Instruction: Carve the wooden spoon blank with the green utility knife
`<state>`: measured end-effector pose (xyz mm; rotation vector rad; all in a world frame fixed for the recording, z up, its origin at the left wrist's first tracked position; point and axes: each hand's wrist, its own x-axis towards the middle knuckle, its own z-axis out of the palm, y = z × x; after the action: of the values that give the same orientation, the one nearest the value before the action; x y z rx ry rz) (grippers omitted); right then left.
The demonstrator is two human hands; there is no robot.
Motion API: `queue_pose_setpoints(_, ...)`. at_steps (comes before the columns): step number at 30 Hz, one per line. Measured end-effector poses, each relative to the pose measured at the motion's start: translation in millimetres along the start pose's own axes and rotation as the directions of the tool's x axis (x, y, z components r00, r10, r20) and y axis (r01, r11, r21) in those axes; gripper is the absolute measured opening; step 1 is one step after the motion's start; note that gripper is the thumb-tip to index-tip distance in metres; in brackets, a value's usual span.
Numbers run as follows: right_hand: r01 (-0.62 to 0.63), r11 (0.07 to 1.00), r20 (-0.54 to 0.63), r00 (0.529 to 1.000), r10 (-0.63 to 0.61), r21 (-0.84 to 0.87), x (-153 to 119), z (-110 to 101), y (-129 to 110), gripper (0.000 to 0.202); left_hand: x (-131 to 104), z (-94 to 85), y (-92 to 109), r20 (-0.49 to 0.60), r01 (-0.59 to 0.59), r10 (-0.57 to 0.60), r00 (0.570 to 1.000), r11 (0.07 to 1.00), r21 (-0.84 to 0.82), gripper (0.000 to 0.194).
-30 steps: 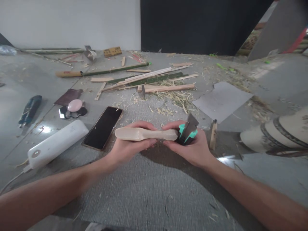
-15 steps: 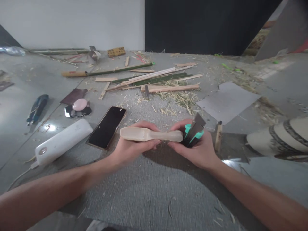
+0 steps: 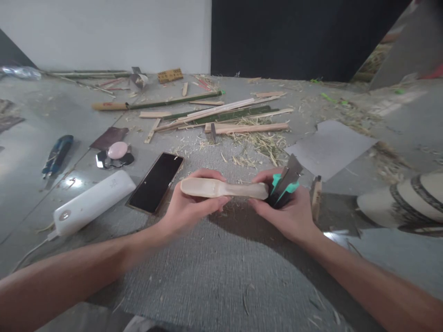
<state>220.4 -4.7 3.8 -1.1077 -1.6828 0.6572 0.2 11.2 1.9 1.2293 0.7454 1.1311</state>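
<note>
While a carved wooden piece point(image 3: 223, 188) is held crosswise, a black-and-teal tool point(image 3: 291, 187) is tucked into one palm

Because its two ends are shared between the hands, the pale piece is held in front of the body, above the grey work surface point(image 3: 194, 281); its broad end is gripped by the left hand point(image 3: 190, 210), the thumb laid along the near side and the fingers curled behind, presumably so that the upper face is left open to view; its narrow end is taken between the thumb and fingertips of the right hand point(image 3: 290, 216), though how firmly cannot be told; around the tool the same hand is partly closed, and its flat metal plate point(image 3: 293, 168) is pointed forward and outward, apparently so that the fingertips are spared its edge; whether the handle is touched by the wood cannot be made out.

To the left, a phone point(image 3: 155, 183) and a white device point(image 3: 95, 202) are set at a slant, probably so that room is given to the arms; beyond the hands, split bamboo strips point(image 3: 228, 110) and shavings point(image 3: 266, 143) are gathered, seemingly within reach; to the right, a paper sheet point(image 3: 328, 147) is laid flat, well apart from the wood.
</note>
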Motion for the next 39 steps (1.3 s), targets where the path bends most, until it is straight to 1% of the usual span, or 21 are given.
queue_pose_setpoints(10,-0.08,0.995,-0.017,0.997,0.082,0.066,0,-1,5,0.023,0,-0.2,0,-0.009,0.042,-0.042,0.999,0.999,-0.018,0.028)
queue_pose_setpoints(15,-0.171,0.974,-0.023,0.984,0.176,0.152,2,-2,11,0.016,1,-1.5,-2,-0.025,0.081,-0.082,0.996,0.996,-0.045,0.03)
queue_pose_setpoints(18,-0.212,0.958,-0.021,0.975,0.22,0.193,2,-1,13,0.016,2,-1.8,-2,-0.025,0.093,-0.094,0.995,0.994,-0.051,0.03)
queue_pose_setpoints(25,-0.239,0.926,0.005,0.969,0.249,0.294,-2,-1,18,0.015,1,-1.4,-1,-0.014,0.082,-0.082,0.996,0.995,-0.052,0.027)
queue_pose_setpoints(29,-0.249,0.921,0.008,0.966,0.258,0.3,-3,-2,21,0.013,1,-1.3,-1,-0.021,0.085,-0.086,0.996,0.995,-0.058,0.025)
queue_pose_setpoints(33,-0.255,0.91,0.02,0.965,0.263,0.326,-1,-1,19,0.016,1,-1.3,-1,-0.025,0.096,-0.097,0.995,0.994,-0.051,0.025)
queue_pose_setpoints(39,-0.304,0.889,0.02,0.948,0.317,0.343,1,-2,17,0.02,1,-1.9,-2,-0.026,0.097,-0.098,0.995,0.995,-0.037,0.028)
